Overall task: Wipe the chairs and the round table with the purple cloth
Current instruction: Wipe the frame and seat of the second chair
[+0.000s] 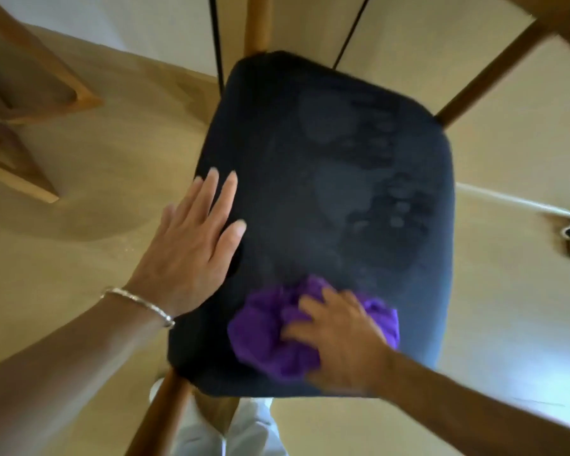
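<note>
The left hand [191, 245] lies flat, palm down, fingers straight and spread, on the left edge of the dark navy upholstered seat [326, 179] of a wooden-framed chair, gripping nothing; a silver bracelet [139, 302] circles its wrist. The right hand [339, 340], reaching in from the lower right, presses down with fingers curled over the bunched purple cloth [270, 334], which sits on the seat's near edge.

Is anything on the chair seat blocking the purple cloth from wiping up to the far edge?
Nothing visible does. The seat ahead of the purple cloth is bare; the left hand rests flat at its left edge.
</note>
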